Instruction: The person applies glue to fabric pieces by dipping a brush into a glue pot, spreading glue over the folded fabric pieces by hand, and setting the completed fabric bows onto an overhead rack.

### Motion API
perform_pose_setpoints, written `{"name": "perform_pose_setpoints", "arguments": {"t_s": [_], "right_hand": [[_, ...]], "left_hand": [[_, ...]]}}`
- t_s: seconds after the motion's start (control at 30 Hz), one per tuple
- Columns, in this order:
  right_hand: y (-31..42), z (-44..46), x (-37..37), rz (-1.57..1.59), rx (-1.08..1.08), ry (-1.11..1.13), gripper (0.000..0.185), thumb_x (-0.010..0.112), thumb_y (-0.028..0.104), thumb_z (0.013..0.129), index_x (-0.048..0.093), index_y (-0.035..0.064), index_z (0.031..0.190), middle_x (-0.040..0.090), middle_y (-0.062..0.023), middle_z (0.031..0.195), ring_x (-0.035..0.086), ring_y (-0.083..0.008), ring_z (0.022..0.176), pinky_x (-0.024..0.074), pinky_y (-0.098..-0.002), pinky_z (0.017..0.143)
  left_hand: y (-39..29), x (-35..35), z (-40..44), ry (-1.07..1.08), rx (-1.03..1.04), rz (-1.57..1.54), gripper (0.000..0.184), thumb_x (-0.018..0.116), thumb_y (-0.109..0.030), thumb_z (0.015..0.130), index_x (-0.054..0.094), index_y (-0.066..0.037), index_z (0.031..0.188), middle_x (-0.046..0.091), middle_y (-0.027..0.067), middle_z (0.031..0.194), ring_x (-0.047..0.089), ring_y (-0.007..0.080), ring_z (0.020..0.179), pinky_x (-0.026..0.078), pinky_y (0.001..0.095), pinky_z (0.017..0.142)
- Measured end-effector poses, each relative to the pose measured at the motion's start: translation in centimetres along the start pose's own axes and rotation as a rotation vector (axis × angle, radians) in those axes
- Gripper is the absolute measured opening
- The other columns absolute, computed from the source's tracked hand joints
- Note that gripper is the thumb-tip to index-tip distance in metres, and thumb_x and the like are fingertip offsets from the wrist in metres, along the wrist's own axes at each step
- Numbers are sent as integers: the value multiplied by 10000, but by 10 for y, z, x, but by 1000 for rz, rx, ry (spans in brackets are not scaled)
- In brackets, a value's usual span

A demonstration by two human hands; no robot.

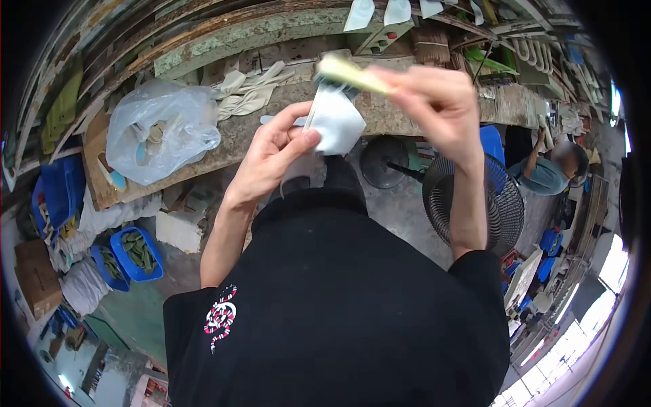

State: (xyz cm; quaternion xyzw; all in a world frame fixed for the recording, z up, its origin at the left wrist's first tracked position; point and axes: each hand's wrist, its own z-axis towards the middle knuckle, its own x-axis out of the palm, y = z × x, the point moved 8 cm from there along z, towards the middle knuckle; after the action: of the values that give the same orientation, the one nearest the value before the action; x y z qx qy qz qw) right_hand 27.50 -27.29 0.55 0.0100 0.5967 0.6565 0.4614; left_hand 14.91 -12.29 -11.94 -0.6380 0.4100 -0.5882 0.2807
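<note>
My left hand (274,156) grips a white, flat-sided piece (337,125) by its left edge, thumb in front; it looks like a shoe upper, though its exact kind is unclear. My right hand (442,105), fingers closed, holds a brush (356,74) with a pale yellow handle, blurred by motion. The brush's dark bristle end is at the top edge of the white piece; whether it touches cannot be made out. Behind my left fingers a pale strip (271,120) lies on the bench.
The worn workbench (237,146) carries a clear plastic bag (163,129) and crumpled cream strips (254,91). More white pieces (359,13) hang at the back. A black fan (475,203) stands at right, a person (542,173) beyond. Blue bins (135,253) sit lower left.
</note>
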Motion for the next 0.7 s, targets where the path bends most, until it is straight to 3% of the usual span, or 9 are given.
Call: {"name": "perform_pose_setpoints", "arguments": {"t_s": [0.07, 0.13, 0.17, 0.3, 0.37, 0.43, 0.5, 0.57, 0.7], "right_hand": [[-26, 2, 22, -369, 119, 118, 235, 724, 172, 906, 788, 144, 1131, 669, -62, 683, 570, -220, 539, 436, -317, 527], [-23, 4, 4, -463, 24, -61, 275, 673, 119, 933, 761, 86, 1191, 633, -59, 673, 498, -118, 546, 361, -291, 497], [-13, -1, -7, -209, 19, -151, 288, 684, 117, 922, 755, 70, 1198, 618, -51, 652, 501, -111, 544, 366, -293, 496], [-32, -9, 23, -321, 114, 58, 270, 692, 125, 921, 766, 84, 1177, 621, -45, 640, 533, -121, 549, 394, -317, 504], [-27, -7, -4, -340, 107, -191, 245, 683, 92, 916, 779, 63, 1140, 650, -55, 659, 558, -119, 561, 414, -275, 519], [0, -10, -3, -166, -66, -106, 247, 683, 90, 913, 778, 51, 1138, 659, -61, 658, 551, -126, 551, 398, -271, 509], [-9, -9, 28, -354, 3, 48, 242, 683, 152, 920, 779, 70, 1128, 658, -59, 653, 543, -155, 538, 408, -320, 519], [-63, -17, 14, -556, 127, -90, 234, 665, 184, 957, 774, 77, 1134, 671, -40, 692, 555, -131, 573, 409, -306, 536], [-118, -43, 13, 189, 481, -379, 353, 593, 305, 1040, 707, 23, 1218, 514, 98, 726, 422, -11, 623, 303, -192, 530]], "left_hand": [[-2, 0, 0, 10, 32, 36, 435, 591, -88, 1033, 476, 27, 1437, 708, 84, 1169, 654, 105, 1056, 487, 277, 965], [-5, 3, -3, -2, 66, 25, 451, 597, -96, 1030, 470, 31, 1444, 706, 90, 1181, 652, 111, 1079, 487, 283, 975], [-7, 2, -3, 0, 59, 44, 469, 604, -95, 1025, 462, 36, 1452, 701, 93, 1196, 647, 114, 1093, 484, 282, 987], [-9, -6, -2, -35, 23, 43, 470, 602, -84, 1022, 463, 42, 1453, 707, 89, 1179, 649, 104, 1069, 479, 273, 978], [-2, -14, 1, -21, 19, 37, 466, 599, -88, 1025, 468, 40, 1453, 714, 93, 1161, 652, 102, 1064, 482, 269, 969], [-6, -12, -1, -33, 28, 50, 461, 597, -102, 1028, 474, 41, 1448, 715, 82, 1151, 651, 97, 1055, 478, 262, 968], [-8, -11, -4, -46, 16, 87, 452, 594, -126, 1034, 486, 37, 1441, 714, 62, 1141, 646, 89, 1055, 477, 255, 965], [-4, -17, 4, -43, 40, 57, 439, 583, -148, 1041, 499, 46, 1425, 698, 71, 1189, 645, 103, 1079, 482, 254, 960], [8, -44, 17, -210, 162, -378, 366, 552, -158, 1053, 534, 13, 1376, 682, 90, 1229, 665, 172, 1106, 515, 357, 986]]}}
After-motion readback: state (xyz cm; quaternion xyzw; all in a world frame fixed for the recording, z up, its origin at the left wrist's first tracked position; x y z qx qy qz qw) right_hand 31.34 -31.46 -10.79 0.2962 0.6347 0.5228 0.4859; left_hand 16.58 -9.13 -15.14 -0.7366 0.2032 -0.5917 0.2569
